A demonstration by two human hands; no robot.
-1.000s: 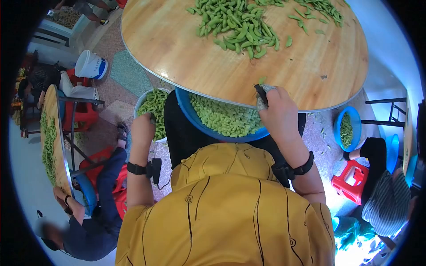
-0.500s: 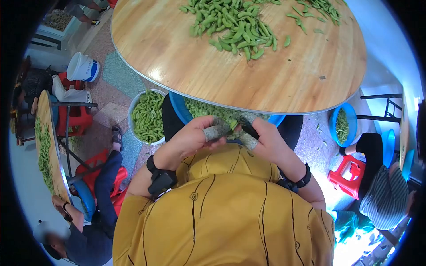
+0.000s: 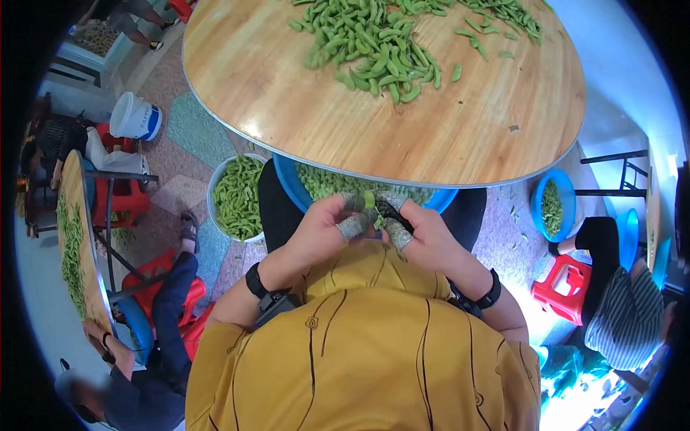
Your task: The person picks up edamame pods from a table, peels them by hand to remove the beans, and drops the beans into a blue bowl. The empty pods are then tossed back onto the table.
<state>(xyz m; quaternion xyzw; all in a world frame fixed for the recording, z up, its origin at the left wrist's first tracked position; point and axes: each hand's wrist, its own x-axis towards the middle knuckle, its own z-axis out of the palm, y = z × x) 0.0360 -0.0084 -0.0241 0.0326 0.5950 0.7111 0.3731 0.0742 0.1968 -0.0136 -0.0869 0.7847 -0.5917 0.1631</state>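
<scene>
My left hand (image 3: 322, 226) and my right hand (image 3: 429, 238) meet over my lap, fingers closed around a green soybean pod (image 3: 369, 199). Grey coverings wrap several fingertips of both hands. Something black (image 3: 392, 212) shows at the right fingers; I cannot make out whether it is a covering or a tool. Just beyond the hands, a blue basin (image 3: 286, 174) sits partly under the table edge, with shelled green beans (image 3: 332, 179) in it. Ahead, on the round wooden table (image 3: 287, 122), lies a heap of soybean pods (image 3: 381, 54).
Left of my knees stands a white tub (image 3: 213, 203) full of pods. A blue basin (image 3: 569, 205) and a red stool (image 3: 550, 291) are on the right. Other people sit at both sides, one by another table (image 3: 90, 251). A white bucket (image 3: 129, 115) lies farther left.
Both hands have drawn a little closer together, and the pod now stands up between the fingertips. The view has shifted slightly.
</scene>
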